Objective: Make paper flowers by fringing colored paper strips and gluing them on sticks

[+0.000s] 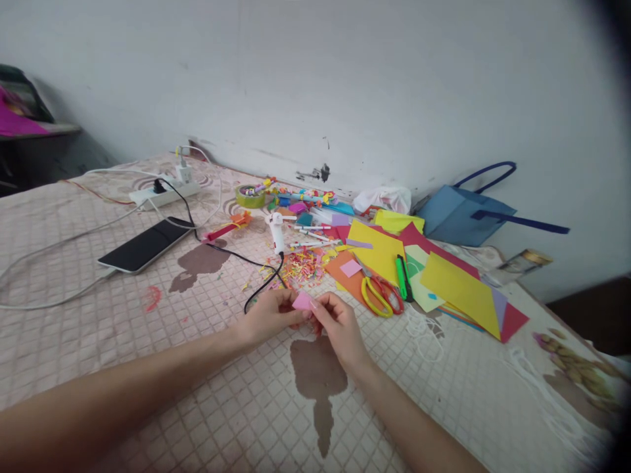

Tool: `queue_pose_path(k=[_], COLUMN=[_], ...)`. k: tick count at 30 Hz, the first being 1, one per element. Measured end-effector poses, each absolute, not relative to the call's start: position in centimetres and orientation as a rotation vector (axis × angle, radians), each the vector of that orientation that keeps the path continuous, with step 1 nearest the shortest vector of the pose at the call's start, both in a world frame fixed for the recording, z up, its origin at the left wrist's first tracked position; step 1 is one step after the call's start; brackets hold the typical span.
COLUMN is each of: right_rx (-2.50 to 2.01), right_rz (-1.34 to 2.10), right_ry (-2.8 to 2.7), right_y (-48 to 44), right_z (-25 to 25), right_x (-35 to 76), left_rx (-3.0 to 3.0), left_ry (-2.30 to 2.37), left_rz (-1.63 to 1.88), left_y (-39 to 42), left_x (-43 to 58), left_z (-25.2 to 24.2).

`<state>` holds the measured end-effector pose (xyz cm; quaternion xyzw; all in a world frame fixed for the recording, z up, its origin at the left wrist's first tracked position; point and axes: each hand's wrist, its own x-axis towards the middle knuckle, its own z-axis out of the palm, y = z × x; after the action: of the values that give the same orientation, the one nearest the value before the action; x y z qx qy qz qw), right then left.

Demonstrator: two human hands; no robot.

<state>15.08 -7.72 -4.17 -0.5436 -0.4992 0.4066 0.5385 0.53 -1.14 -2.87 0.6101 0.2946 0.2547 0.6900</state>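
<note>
A small piece of pink paper (303, 301) is pinched between both my hands, above the patterned tablecloth. My left hand (270, 316) grips its left side with thumb and fingers closed. From the right, my right hand (338, 325) holds the other edge between thumb and fingertips. Just beyond them lies a heap of colourful paper shreds (303, 266), with a white hot glue gun (277, 235) behind it and its black cord running down toward my left hand. Yellow-and-red-handled scissors (380, 294) lie right of my hands, beside a green cutter (403, 279).
Coloured paper sheets (456, 289) spread to the right, near white string (422, 332) and a blue bag (458, 213) against the wall. At left are a tablet-like device (146, 245) and a power strip (165, 192) with cables. A tape roll (250, 196) sits at the back.
</note>
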Motion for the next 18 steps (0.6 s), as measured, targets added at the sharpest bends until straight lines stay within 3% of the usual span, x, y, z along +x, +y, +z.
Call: queue_pose_path(k=[18], right_rx=[-1.223], right_rz=[1.075], right_ry=[-1.166], right_y=[-7.76], right_z=[-4.01], right_x=[15.19], left_rx=[1.299], left_ry=[0.662], left_rz=[0.482], left_y=[-0.86], left_x=[0.29], left_z=[-3.02])
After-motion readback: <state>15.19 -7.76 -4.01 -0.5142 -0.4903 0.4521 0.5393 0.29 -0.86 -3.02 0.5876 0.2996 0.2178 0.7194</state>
